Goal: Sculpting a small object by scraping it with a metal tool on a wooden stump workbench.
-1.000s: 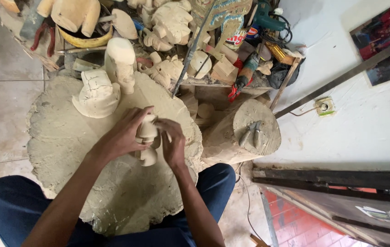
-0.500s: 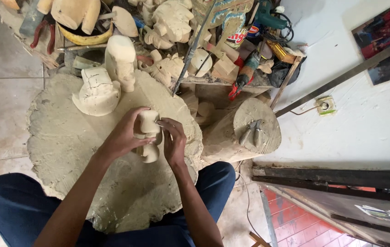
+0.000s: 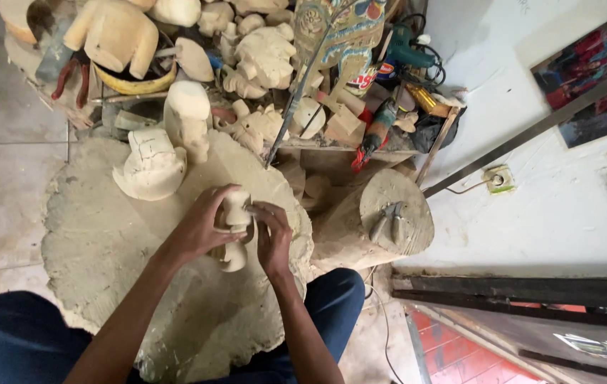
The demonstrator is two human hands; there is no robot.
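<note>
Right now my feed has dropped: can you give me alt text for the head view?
Seen from above, a seated person's left hand grips a small pale wooden carving while the right hand presses against its side, over a large round wooden slab. Beyond lie more unfinished carved pieces, power tools and a log stump by a white wall.

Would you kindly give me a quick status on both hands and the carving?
Left hand gripping small wooden carving. Right hand pressed on its side. Over dusty slab; nothing obstructing.
</note>
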